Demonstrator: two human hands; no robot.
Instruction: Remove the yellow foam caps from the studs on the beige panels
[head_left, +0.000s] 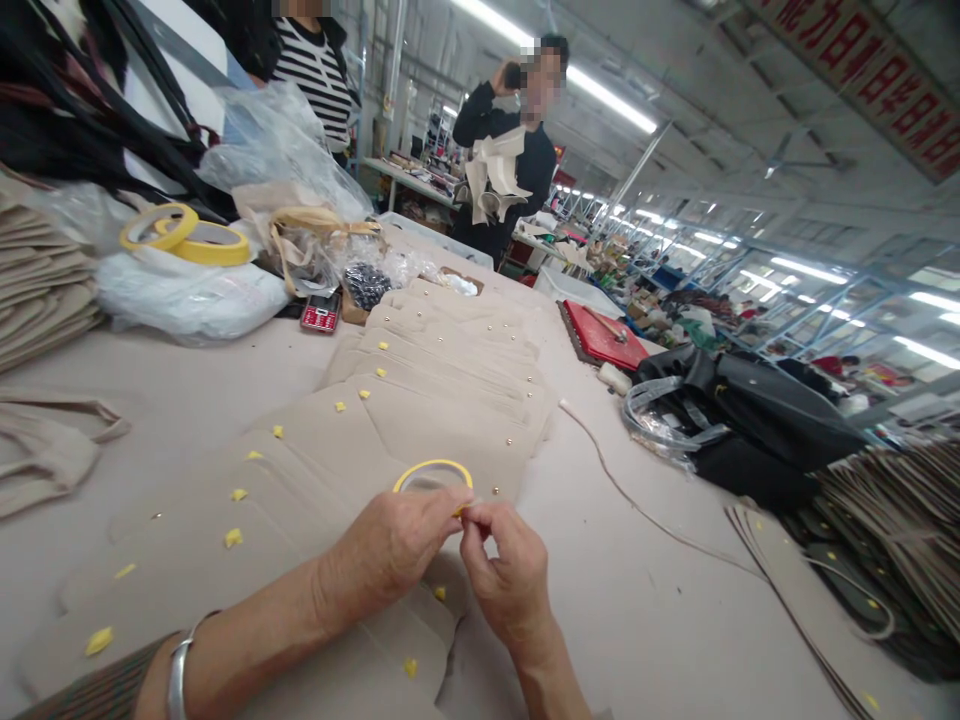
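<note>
Left hand (390, 545): thumb and fingers clamped on the tape; silver bracelet (178, 682) at the wrist.
Right hand (510, 565): thumb and forefinger pinched together at the tape's near edge, beside the left fingertips; what lies between them is too small to tell.
Tape (435, 463): yellow roll, tilted, above the beige panels, its near side hidden by the left hand.
Panels (450, 400): overlapping in a long fan on the table (600, 560), with yellow bits (234, 537) dotted mostly along the left and metal studs (496, 491), most along the right.
Left side: two spare rolls (214, 253), overlapping, on a white plastic bag (187, 300); a phone (321, 314) near it; a beige stack (45, 275) at the edge.
Right side: cord (611, 475), red pad (600, 338) with a hammer (619, 336) on it, black bag (765, 420).
Beyond: a co-worker (544, 170) holding beige pieces (495, 178); another person in a striped top (309, 80).
</note>
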